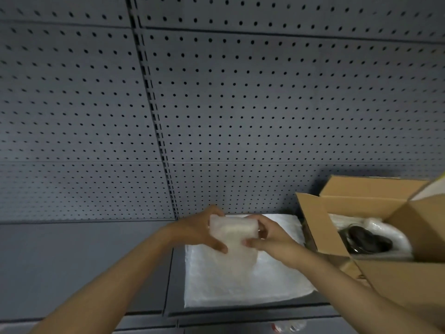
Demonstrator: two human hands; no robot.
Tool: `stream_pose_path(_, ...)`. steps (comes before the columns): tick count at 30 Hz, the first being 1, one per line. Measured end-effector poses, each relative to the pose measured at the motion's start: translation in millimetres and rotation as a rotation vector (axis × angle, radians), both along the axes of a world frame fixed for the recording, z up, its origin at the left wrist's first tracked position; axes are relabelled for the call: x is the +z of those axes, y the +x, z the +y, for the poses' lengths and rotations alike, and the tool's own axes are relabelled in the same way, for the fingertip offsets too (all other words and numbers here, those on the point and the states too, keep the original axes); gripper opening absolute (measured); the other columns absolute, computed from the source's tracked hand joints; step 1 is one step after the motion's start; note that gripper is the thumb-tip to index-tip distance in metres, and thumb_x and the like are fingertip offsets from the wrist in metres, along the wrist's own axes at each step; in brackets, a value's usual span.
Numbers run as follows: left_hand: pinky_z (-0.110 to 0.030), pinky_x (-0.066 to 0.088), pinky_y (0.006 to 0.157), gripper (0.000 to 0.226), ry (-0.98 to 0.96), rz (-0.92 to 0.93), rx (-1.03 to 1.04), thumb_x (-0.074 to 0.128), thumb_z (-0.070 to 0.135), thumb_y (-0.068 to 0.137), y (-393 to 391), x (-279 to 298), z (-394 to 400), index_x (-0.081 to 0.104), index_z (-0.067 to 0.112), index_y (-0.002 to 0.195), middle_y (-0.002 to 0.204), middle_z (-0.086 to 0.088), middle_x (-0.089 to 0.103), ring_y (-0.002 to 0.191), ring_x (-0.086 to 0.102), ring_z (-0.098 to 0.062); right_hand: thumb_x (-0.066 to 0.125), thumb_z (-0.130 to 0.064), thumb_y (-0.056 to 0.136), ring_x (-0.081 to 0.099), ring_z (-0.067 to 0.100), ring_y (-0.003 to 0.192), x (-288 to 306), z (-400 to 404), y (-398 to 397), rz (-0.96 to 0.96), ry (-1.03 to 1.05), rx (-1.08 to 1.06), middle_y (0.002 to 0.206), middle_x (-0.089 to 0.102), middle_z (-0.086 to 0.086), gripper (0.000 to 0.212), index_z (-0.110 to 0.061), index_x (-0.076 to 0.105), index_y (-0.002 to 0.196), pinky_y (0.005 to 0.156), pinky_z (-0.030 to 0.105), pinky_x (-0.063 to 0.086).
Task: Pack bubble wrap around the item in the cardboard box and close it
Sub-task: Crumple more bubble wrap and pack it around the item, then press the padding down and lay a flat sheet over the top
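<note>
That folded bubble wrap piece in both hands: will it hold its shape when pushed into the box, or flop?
Probably floppy: the bubble wrap piece sags below where the left hand and right hand grip it. Likely light, since fingertips alone carry it. It should squash easily into gaps around the dark item in the cardboard box.

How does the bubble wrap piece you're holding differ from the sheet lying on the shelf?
The held bubble wrap piece is small, bunched and lifted, gripped by the left hand and right hand. The bubble wrap sheet is larger, spread flat and untouched. Both are white and translucent.
</note>
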State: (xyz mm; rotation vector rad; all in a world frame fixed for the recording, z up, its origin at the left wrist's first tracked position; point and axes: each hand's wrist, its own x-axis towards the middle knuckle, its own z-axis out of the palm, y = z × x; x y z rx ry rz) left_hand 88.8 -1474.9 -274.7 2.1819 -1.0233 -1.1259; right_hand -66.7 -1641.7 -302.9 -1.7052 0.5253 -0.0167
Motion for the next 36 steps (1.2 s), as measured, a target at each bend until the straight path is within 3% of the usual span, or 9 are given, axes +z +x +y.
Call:
stream_pose_path(3,-0.036,0.055,0.094,0.073,-0.075,0.104,0.009,0.086,0.030,0.068,3.9,1.6,-2.8,0.044,0.026,0.129,0.120,0.003,0.062,0.105,0.066,-0.017,0.081,-0.021,0.073,0.059,0.020,0.102,-2.4,-2.9,-12.3,0.034,0.026,-0.092,0.113,0.056,0.001,0.046,-0.038,0.055,0.106,0.068,0.023,0.053)
stream_pose_path(6,-0.031,0.059,0.083,0.052,-0.102,0.041,-0.072,0.078,0.018,0.079,0.0,6.7,-18.1,0.047,0.022,0.121,0.112,0.006,0.061,0.097,0.067,-0.017,0.082,-0.022,0.072,0.056,0.015,0.101,6.2,-2.5,-23.0,-0.002,-0.038,-0.091,0.115,0.051,-0.005,0.052,-0.038,0.052,0.110,0.074,0.027,0.055)
stream_pose_path(10,-0.031,0.056,0.085,0.054,-0.110,-0.162,-0.170,0.079,0.020,0.078,-7.6,17.8,-46.1,0.050,0.017,0.123,0.114,0.003,0.062,0.100,0.064,-0.016,0.078,-0.022,0.078,0.053,-0.003,0.107,28.0,-7.6,-36.3,-0.043,-0.276,-0.010,0.127,0.051,-0.016,0.062,-0.035,0.045,0.129,0.081,0.008,0.046)
stream_pose_path(15,-0.032,0.051,0.079,0.036,0.007,-0.595,-0.272,0.072,0.034,0.082,-15.9,27.6,-78.8,0.054,0.017,0.109,0.105,-0.002,0.065,0.093,0.063,-0.022,0.076,-0.011,0.077,0.056,-0.011,0.094,47.7,-35.6,-69.0,-0.145,-0.387,-0.188,0.110,0.058,-0.023,0.057,-0.036,0.054,0.124,0.074,0.000,0.044)
stream_pose_path(19,-0.032,0.052,0.075,0.029,0.178,-0.945,-0.343,0.054,0.022,0.091,-40.0,40.4,-104.4,0.053,0.014,0.118,0.110,-0.007,0.064,0.088,0.060,-0.020,0.072,-0.006,0.078,0.059,0.004,0.104,59.7,-84.6,-121.1,-0.215,-0.411,-0.396,0.115,0.061,-0.014,0.054,-0.030,0.055,0.124,0.085,0.012,0.049)
stream_pose_path(22,-0.030,0.048,0.071,0.028,0.232,-1.095,-0.338,0.050,0.020,0.093,-69.7,48.9,-130.8,0.051,0.014,0.121,0.111,-0.005,0.064,0.093,0.063,-0.021,0.071,-0.007,0.080,0.056,0.009,0.103,67.4,-134.3,-168.4,-0.168,-0.516,-0.546,0.114,0.064,-0.003,0.054,-0.021,0.054,0.129,0.077,0.006,0.044)
stream_pose_path(28,-0.031,0.051,0.071,0.026,0.176,-1.077,-0.274,0.051,0.029,0.094,-139.7,47.7,-199.6,0.058,0.014,0.113,0.105,-0.005,0.067,0.090,0.065,-0.023,0.070,-0.016,0.079,0.059,0.031,0.112,69.1,-234.8,-257.3,0.085,-0.723,-0.671,0.124,0.063,0.012,0.060,-0.020,0.048,0.135,0.090,0.034,0.048)
stream_pose_path(32,-0.032,0.045,0.064,0.021,0.209,-1.109,-0.307,0.047,0.028,0.097,-174.6,36.6,-233.5,0.055,0.013,0.109,0.093,-0.004,0.060,0.074,0.054,-0.021,0.065,-0.019,0.081,0.060,0.034,0.109,64.6,-279.1,-285.9,0.182,-0.843,-0.590,0.120,0.065,0.013,0.058,-0.021,0.046,0.135,0.086,0.034,0.047)
stream_pose_path(36,-0.031,0.045,0.068,0.023,0.241,-1.107,-0.287,0.040,0.026,0.099,-186.5,31.9,-255.1,0.056,0.013,0.110,0.108,-0.005,0.064,0.077,0.049,-0.019,0.062,-0.018,0.079,0.060,0.034,0.103,54.5,-310.1,-282.5,0.263,-0.998,-0.428,0.122,0.059,0.013,0.059,-0.022,0.046,0.135,0.075,0.032,0.046)
